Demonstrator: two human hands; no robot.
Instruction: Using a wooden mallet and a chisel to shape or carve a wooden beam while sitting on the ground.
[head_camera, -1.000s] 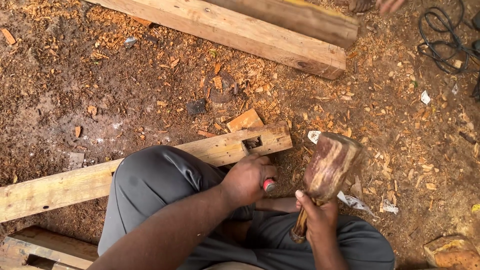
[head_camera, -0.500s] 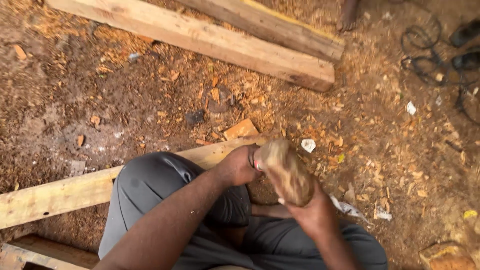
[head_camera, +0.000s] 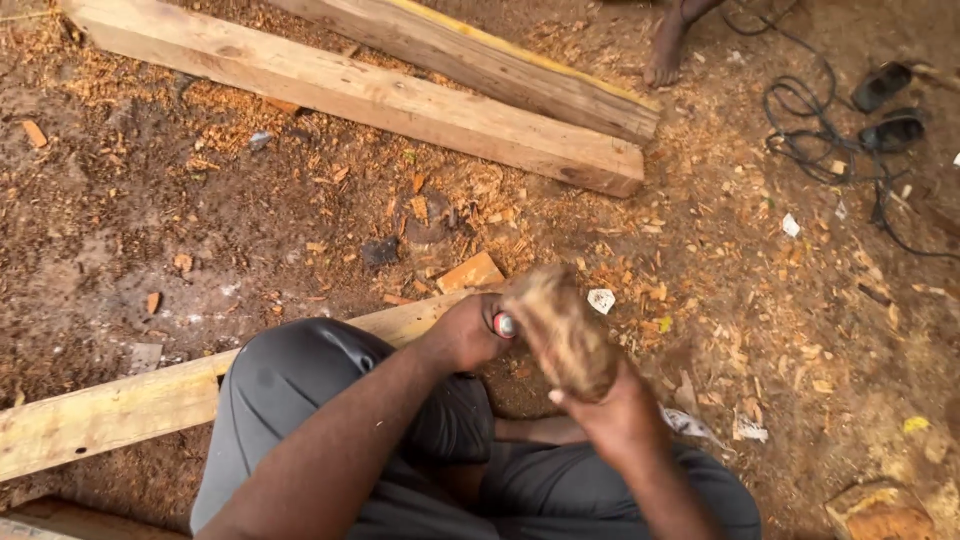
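- Right hand (head_camera: 615, 410) is clamped on wooden mallet (head_camera: 562, 330), head blurred, just above the red-capped chisel (head_camera: 505, 325).
- Left hand (head_camera: 462, 335) is closed round chisel, set on plank (head_camera: 120, 415) lying across the lap.
- Chisel should be kept upright & blows kept square on the cap, fingers held below it.
- Beyond: wood chip (head_camera: 470, 272), two beams (head_camera: 400, 100), cable (head_camera: 810, 130).

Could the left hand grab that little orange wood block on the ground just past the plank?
Probably yes, but not right away. The left hand is wrapped round a red-handled tool on the plank. The wood block lies close beyond it with nothing in between, so it would need to let go first.
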